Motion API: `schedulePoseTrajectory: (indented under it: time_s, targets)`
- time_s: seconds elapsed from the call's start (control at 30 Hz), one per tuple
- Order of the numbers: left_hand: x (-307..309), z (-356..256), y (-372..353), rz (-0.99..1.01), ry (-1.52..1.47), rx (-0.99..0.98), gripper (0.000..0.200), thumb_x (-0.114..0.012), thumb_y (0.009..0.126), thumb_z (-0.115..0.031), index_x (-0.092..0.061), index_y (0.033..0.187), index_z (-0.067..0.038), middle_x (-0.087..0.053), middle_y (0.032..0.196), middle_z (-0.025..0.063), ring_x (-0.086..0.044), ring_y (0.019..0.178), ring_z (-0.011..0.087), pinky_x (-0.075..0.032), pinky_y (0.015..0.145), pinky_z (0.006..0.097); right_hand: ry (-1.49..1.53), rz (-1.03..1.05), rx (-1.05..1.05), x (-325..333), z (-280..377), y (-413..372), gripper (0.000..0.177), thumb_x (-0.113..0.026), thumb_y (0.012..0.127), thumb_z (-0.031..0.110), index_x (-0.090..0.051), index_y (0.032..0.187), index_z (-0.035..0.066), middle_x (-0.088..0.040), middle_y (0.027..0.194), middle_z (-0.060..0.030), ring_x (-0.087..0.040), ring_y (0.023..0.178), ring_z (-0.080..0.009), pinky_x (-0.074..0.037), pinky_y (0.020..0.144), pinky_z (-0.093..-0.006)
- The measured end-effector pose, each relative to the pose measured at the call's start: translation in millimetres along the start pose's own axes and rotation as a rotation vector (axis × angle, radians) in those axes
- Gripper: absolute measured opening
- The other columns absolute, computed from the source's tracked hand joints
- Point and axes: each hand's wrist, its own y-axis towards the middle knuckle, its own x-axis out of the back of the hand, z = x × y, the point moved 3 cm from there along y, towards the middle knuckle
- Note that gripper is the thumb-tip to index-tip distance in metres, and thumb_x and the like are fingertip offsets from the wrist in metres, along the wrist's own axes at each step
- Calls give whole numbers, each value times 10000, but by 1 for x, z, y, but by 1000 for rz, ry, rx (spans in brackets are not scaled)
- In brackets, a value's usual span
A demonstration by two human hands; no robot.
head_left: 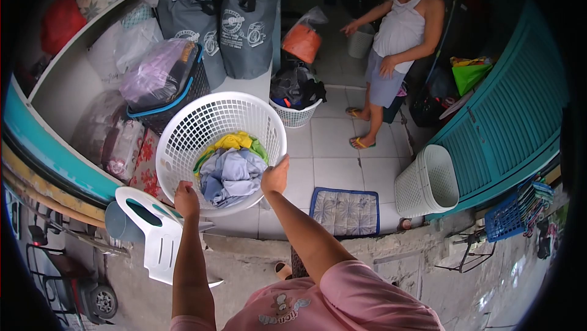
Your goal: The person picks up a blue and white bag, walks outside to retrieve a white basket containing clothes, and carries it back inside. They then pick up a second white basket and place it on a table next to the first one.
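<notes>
Tiled floor [332, 138] spreads before me; my left hand [186, 198] and right hand [276, 176], apart, clamp the white basket [183, 124] by its rim, clothes [232, 172] inside. Beside it sits a black crate [191, 91]; farther off, I see a person [398, 40] standing.

Before you, between your left hand [186, 199] and right hand [276, 175], is a laundry basket [183, 126] with clothes [232, 175] in it. A plastic chair [162, 254] stands to your left. Beyond it, a crate [181, 103] holding a plastic bag [150, 80] sits beside tote bags [246, 31]. Ahead, a filled hamper [295, 116] stands on the floor [330, 135]. A doormat [345, 212] lies to your right, with nested baskets [411, 187] farther right, beside louvered doors [529, 111]. A person [397, 40] stands beyond the doormat.
</notes>
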Motion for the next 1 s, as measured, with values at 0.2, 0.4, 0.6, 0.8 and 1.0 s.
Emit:
schedulePoseTrajectory:
  time_s: [0.2, 0.4, 0.6, 0.8, 1.0]
  targets:
    - [3, -4, -1, 0, -1, 11, 107, -467, 693, -47, -537, 755, -99, -585, 737, 81, -560, 674, 277, -425, 570, 372, -32, -7, 3, -3, -3, 2, 559, -407, 728, 90, -189, 1237, 9, -376, 1143, -195, -422, 1005, -352, -370, 817, -406]
    - [-2, 2, -1, -5, -21, 10, 88, -478, 691, -41, -522, 740, -98, -574, 709, 92, -552, 655, 287, -415, 558, 384, -48, 1, -17, -3, -5, 2, 555, -401, 733, 99, -191, 1241, 22, -382, 1143, -183, -421, 1013, -337, -374, 818, -407]
    - [1, -1, 0, -11, -3, 14, 88, -477, 691, -38, -525, 743, -90, -575, 714, 102, -552, 660, 295, -416, 563, 389, -12, 20, -21, -1, -2, 1, 558, -396, 731, 95, -186, 1241, 7, -358, 1176, -191, -416, 1028, -344, -370, 827, -406]
    - [-1, 1, 0, -14, -22, 4, 86, -475, 689, -30, -525, 739, -77, -576, 712, 111, -552, 661, 297, -418, 572, 388, -7, 18, -13, -4, -6, 2, 567, -405, 729, 92, -177, 1239, -7, -341, 1191, -214, -405, 1041, -356, -360, 842, -406]
    - [-3, 1, -1, -14, -32, 13, 91, -479, 683, -21, -525, 737, -78, -575, 708, 112, -553, 660, 295, -419, 575, 389, -22, 10, -17, -5, -7, 3, 584, -417, 723, 100, -174, 1246, 14, -353, 1176, -200, -418, 1024, -351, -370, 827, -411]
